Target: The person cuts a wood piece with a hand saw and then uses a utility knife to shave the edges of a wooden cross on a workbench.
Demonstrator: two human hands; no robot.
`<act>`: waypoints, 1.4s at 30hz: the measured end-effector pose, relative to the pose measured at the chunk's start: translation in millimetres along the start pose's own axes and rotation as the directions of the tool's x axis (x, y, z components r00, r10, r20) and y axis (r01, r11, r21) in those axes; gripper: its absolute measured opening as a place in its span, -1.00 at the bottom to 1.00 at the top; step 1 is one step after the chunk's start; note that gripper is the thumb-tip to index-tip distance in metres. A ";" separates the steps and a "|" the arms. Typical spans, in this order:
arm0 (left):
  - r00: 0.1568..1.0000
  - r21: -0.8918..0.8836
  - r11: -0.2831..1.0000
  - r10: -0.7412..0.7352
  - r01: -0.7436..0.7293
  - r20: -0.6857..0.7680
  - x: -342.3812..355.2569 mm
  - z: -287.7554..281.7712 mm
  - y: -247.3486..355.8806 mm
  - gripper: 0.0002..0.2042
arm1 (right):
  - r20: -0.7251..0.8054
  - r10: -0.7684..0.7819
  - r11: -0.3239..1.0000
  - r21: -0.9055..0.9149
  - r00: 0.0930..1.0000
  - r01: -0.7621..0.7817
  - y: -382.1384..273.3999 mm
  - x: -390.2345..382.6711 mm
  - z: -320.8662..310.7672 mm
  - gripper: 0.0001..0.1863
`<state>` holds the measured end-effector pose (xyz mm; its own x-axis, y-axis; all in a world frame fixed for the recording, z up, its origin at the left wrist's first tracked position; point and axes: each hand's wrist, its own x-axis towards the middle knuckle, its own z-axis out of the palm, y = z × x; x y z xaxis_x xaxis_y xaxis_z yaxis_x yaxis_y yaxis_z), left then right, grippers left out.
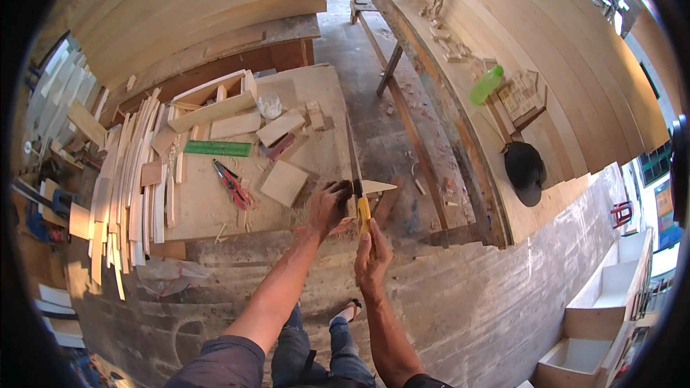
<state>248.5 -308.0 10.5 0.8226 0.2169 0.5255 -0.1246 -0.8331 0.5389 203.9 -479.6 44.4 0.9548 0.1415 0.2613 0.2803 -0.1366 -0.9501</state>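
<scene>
My right hand (373, 255) is closed round the yellow handle of a slim tool (364, 217), held upright at the right edge of the low work table (194, 225). The tool's upper part is dark and narrow; whether it is a saw or a knife I cannot tell. My left hand (331, 203) is beside it at the table edge, its fingers curled down, and what they grip is hidden. A pale, pointed sliver of wood (378, 187) juts out to the right just past the tool. Left of my left hand lies a square wooden block (284, 183).
Red-handled pliers (233, 185), a green ruler (217, 148), a glass jar (269, 106) and an open wooden frame (213, 111) lie on the table. Long wood strips (131, 172) stack at its left. A bench (460, 122) at right bears a green bottle (486, 85) and black cap (525, 172).
</scene>
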 end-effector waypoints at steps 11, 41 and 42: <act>1.000 -0.031 0.999 0.011 -0.010 0.023 -0.5 2.6 -5.8 -0.73 | 0.135 0.178 0.984 0.006 0.975 -0.180 -3.5 2.7 -30.9 -0.62; 0.998 0.058 0.998 -0.010 0.006 0.068 -2.4 10.3 -31.0 -0.71 | 0.089 0.109 0.992 -0.070 0.990 -0.103 -1.9 -47.7 -54.6 -0.62; 0.994 0.071 0.995 -0.069 0.063 0.086 -6.7 14.2 -26.2 -0.69 | 0.058 0.077 0.994 -0.077 0.995 -0.073 -3.3 -52.0 -53.3 -0.62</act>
<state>254.1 -294.9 -16.5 0.8741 0.2295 0.4281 -0.0324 -0.8518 0.5229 158.6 -538.8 43.1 0.9663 0.1870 0.1767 0.2167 -0.2212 -0.9509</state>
